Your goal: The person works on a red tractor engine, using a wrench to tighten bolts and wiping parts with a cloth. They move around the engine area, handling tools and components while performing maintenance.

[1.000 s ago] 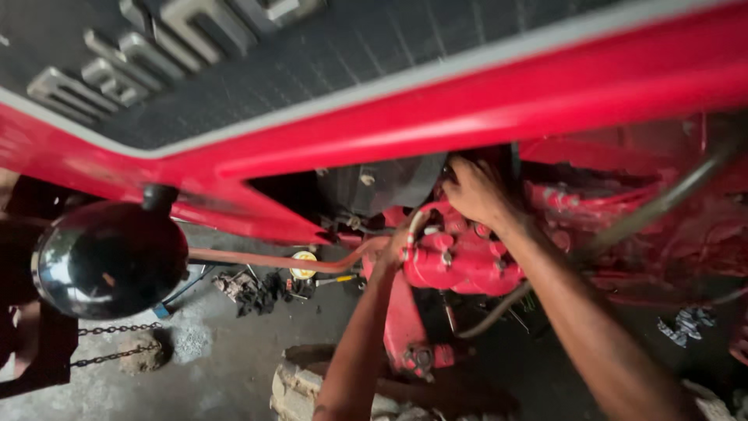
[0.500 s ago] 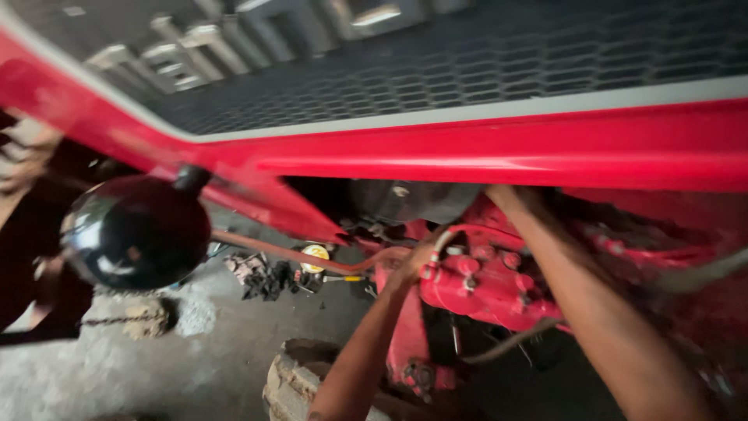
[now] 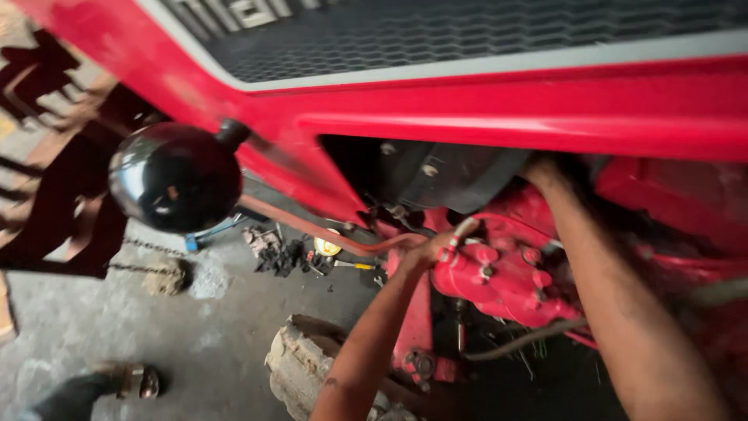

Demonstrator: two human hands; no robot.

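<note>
My left hand (image 3: 421,252) is closed on the end of a thin pale hose (image 3: 463,228) at the left side of a red engine pump (image 3: 499,282). A thin red pipe (image 3: 312,227) runs from that spot to the left. My right hand (image 3: 545,174) reaches up behind the pump into the dark gap under the red hood (image 3: 483,105). Its fingers are hidden there. Both forearms come in from the lower edge of the head view.
A black round headlamp (image 3: 175,178) sticks out on the left. A dark grille (image 3: 467,31) tops the hood. Loose tools (image 3: 280,253) and a yellow item (image 3: 327,247) lie on the concrete floor. A rough stone block (image 3: 300,362) sits below the engine. A sandalled foot (image 3: 128,382) shows lower left.
My right hand has moved off the top of the pump and up into the gap under the hood. My left hand stays by the pump's left side. The view has shifted.
</note>
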